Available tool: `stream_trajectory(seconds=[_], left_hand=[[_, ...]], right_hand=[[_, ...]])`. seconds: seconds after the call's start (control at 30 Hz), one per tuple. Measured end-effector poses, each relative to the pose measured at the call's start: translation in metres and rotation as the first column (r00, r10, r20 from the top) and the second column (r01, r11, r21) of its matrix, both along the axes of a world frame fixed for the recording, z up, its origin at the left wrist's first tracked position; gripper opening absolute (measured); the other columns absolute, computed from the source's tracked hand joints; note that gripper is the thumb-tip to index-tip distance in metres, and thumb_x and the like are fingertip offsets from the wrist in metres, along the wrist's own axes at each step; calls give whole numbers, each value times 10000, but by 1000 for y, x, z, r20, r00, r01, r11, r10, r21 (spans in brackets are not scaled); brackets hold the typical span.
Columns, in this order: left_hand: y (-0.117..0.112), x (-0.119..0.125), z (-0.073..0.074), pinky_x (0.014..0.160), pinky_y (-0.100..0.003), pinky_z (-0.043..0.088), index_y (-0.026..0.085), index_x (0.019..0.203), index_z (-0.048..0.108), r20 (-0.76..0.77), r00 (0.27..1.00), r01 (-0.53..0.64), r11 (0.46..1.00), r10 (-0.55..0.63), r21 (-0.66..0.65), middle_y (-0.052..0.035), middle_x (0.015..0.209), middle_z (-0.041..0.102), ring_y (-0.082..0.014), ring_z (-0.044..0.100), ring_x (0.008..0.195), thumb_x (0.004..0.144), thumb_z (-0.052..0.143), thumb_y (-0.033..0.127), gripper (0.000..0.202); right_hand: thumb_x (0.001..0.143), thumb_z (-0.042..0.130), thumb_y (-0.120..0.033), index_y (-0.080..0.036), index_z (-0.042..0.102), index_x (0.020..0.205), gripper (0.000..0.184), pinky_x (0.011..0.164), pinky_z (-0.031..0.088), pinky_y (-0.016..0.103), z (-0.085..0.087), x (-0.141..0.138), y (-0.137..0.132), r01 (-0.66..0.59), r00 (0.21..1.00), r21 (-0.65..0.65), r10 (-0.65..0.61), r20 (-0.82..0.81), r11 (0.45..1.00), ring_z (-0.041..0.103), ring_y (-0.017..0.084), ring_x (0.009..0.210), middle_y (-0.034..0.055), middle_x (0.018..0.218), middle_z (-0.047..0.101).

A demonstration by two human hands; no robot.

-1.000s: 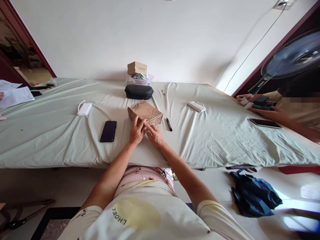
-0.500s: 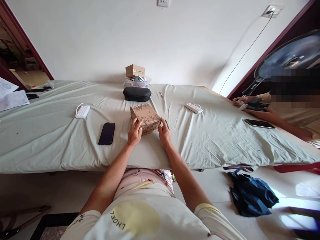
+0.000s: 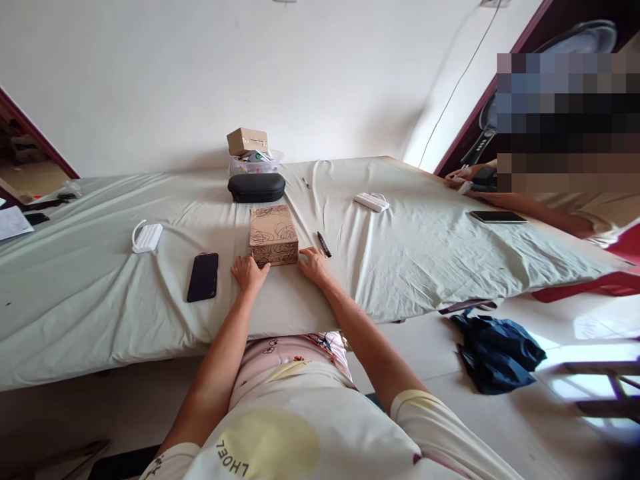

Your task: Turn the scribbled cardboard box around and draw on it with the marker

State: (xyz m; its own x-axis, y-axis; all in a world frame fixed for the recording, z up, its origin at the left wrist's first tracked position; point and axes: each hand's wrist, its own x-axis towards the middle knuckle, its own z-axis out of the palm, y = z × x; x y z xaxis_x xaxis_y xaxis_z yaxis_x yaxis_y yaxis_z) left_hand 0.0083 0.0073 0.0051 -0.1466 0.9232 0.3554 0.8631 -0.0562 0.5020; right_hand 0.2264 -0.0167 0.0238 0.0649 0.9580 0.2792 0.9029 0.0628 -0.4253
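Head view: patterned cardboard box (image 3: 274,233) sits flat on the cloth-covered tabletop (image 3: 425,267), in front of the wearer, one long face turned toward the body. Dark looping line pattern visible on its top and near face.

Left hand (image 3: 250,273): at the box's near left corner. Fingers loosely spread, thumb pointing to the near face; nothing in grip. Right hand (image 3: 315,267): at the near right corner, fingers part-extended and slightly bent, not closed around anything. Contact with the cardboard cannot be told for certain on either side.

Surroundings: black marker (image 3: 324,245) just beyond the right hand, lying at a slant. Dark phone (image 3: 203,277) to the left of the left hand, face up. Black case (image 3: 257,189) directly behind the box; behind that, clear tub (image 3: 274,160) with small carton (image 3: 247,141) resting on top. One white device (image 3: 149,238) with a looped cord farther left; a similar white unit (image 3: 371,202) to the right. Far right: another person's forearm (image 3: 540,210), near a second phone (image 3: 499,217).
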Motion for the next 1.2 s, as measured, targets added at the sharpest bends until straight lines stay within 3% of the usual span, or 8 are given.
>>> stream_trajectory(seconds=[0.2,0.4,0.53,0.77,0.9,1.03,1.2], left_hand=[[-4,0,4,1141,-629,401,134,1182,638,-75,997,28,999,-30,-20,-261,1264,704,-426,564,1376,821,810,406,483],[-10,13,2,1092,-561,455,95,1333,521,-18,1000,19,999,-18,49,-276,1295,683,-417,649,1259,807,805,483,713],[-12,15,5,1045,-532,491,77,1359,503,-14,1000,5,999,-5,53,-281,1269,691,-427,664,1231,787,821,508,784],[-9,9,9,1041,-547,503,68,1343,515,29,1000,7,999,-8,45,-279,1254,700,-438,673,1213,786,832,505,776],[-5,3,6,1065,-550,513,102,1408,488,129,988,57,983,-80,173,-277,1333,664,-425,649,1259,860,773,512,741],[-1,-3,1,1091,-483,540,161,1507,437,199,958,123,925,-204,359,-243,1425,595,-363,594,1347,931,710,505,725],[0,-4,-2,911,-375,644,208,1575,373,234,921,185,878,-312,442,-233,1522,486,-326,539,1405,992,629,508,704]], right_hand=[[920,717,-463,-198,725,1156,355,1055,466,490,2,-8,-5,-60,994,-52,65,93,997,574,366,1292,161,1364,678],[882,689,-705,-170,625,1151,602,1023,460,481,-2,-26,-3,82,996,-19,-82,17,996,616,360,1187,200,1241,675],[878,646,-763,-183,617,1131,634,1025,461,513,-4,-29,-2,100,995,-6,-100,-9,995,630,376,1171,209,1223,676],[951,621,-671,-200,660,1097,494,1002,476,495,-7,-19,2,19,1000,37,-18,-24,999,661,344,1112,183,1187,707],[1044,525,-551,-227,700,1084,370,995,471,456,-6,-15,1,-58,997,66,61,-43,996,654,296,1124,142,1200,733],[1078,479,-439,-230,734,1076,329,996,450,414,-3,-15,0,-95,995,-12,95,-33,995,639,271,1180,112,1243,742],[1081,449,-356,-254,755,1081,323,986,457,373,-3,-15,-1,-112,993,-26,111,-29,993,647,244,1180,73,1243,752]])
